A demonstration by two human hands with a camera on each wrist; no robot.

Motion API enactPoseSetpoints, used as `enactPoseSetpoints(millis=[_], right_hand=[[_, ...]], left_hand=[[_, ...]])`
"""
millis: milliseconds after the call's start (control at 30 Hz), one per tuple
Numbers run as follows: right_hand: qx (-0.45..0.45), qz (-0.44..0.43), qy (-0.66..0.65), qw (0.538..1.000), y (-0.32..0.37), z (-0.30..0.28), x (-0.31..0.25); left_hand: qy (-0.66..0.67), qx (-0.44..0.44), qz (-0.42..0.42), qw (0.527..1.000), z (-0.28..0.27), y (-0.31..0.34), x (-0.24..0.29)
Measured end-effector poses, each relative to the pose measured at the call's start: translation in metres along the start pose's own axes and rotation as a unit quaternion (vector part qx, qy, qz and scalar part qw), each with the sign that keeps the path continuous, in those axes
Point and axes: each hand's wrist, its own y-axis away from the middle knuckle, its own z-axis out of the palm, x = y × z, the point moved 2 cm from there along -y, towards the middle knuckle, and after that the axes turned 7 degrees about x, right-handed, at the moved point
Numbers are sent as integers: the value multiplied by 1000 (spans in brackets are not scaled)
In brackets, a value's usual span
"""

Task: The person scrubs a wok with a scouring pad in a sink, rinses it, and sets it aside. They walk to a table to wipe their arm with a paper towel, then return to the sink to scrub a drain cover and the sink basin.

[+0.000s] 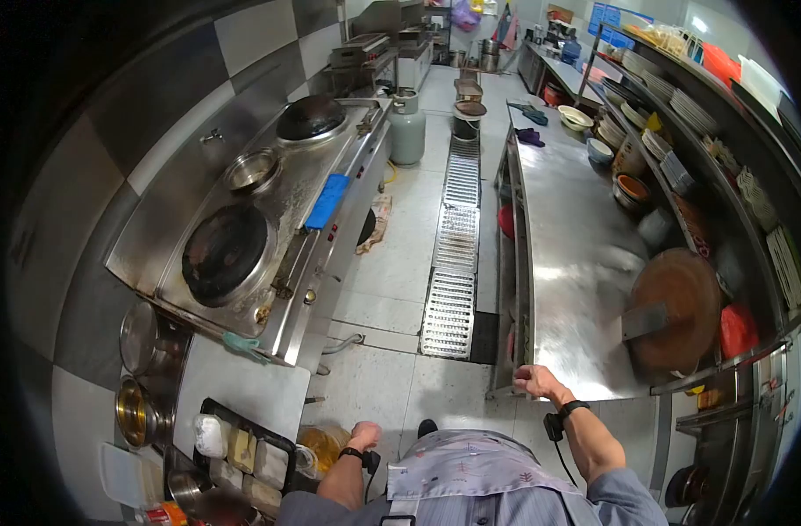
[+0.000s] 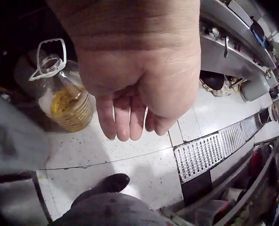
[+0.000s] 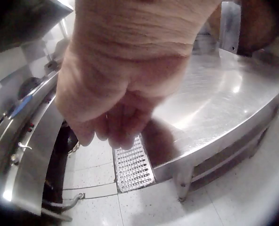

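My left hand (image 1: 363,436) hangs low beside a clear plastic jug of yellow oil (image 1: 323,447) with a white handle, which stands on the floor. In the left wrist view its fingers (image 2: 124,123) hang loosely bent, holding nothing. Over the near left corner of the steel worktable (image 1: 576,254) is my right hand (image 1: 541,383). Its fingers (image 3: 118,132) droop, slightly curled, with nothing in them. To its right on the worktable lies a round brown chopping board (image 1: 691,294), a cleaver (image 1: 644,322) resting on it.
A steel stove (image 1: 291,206) with black woks (image 1: 227,254) runs along the left, a blue cloth (image 1: 327,202) on its edge. A drain grate (image 1: 448,302) lines the aisle floor. A gas cylinder (image 1: 407,130) stands beyond the stove. Shelves of plates (image 1: 694,112) rise above the worktable.
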Motion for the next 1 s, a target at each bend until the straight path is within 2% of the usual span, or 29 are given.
enactPoseSetpoints(millis=[100,200,233,267,300,333,367,433,500,533,600,633,700,733,767,833,867,900,933,967,1000], right_hand=[[-6,30,-12,999,3,-2,-4],[-9,28,-33,999,10,-3,-3],[-10,60,-80,995,21,-11,-15],[-11,89,-127,988,28,-16,-26],[-6,87,-133,987,31,-17,-25],[-5,80,-146,986,39,-19,-20],[-5,73,-156,985,46,-20,-9],[-6,80,-162,984,64,-29,11],[-15,138,-234,962,99,-41,26],[-1,164,-243,956,114,-46,39],[24,198,-246,949,145,-52,71],[36,209,-239,947,158,-55,88],[62,227,-249,940,183,-54,129],[86,250,-259,929,197,-53,152],[89,249,-261,928,210,-50,172],[123,278,-117,945,235,-39,220],[131,255,-66,956,245,-27,256],[139,258,-73,953,261,-16,278],[127,303,-110,938,277,-8,299],[113,345,-148,920,292,1,319],[117,346,-153,918,307,10,339]], left_hand=[[-52,-3,0,999,-1,-1,5],[-8,7,9,1000,1,-5,0],[-145,-26,141,979,1,-11,2],[-278,-57,268,921,-1,-13,9],[-284,-55,271,918,-3,-10,17],[-163,-52,150,974,2,0,21],[-35,-48,24,998,8,10,23],[-55,-41,32,997,16,17,33],[-107,-53,-1,993,25,22,45],[-109,-53,0,993,32,26,52],[-175,-79,69,979,50,33,69],[-172,-75,73,980,59,31,76],[-232,-84,114,962,86,26,91],[-315,-71,142,936,102,31,103],[-317,-70,146,934,117,32,110],[-376,-81,262,885,150,33,126],[-383,-82,268,880,166,42,136],[-390,-84,302,866,184,54,147],[-394,-86,335,851,204,70,158],[-399,-87,340,847,223,84,166],[-403,-126,325,846,242,103,175]])
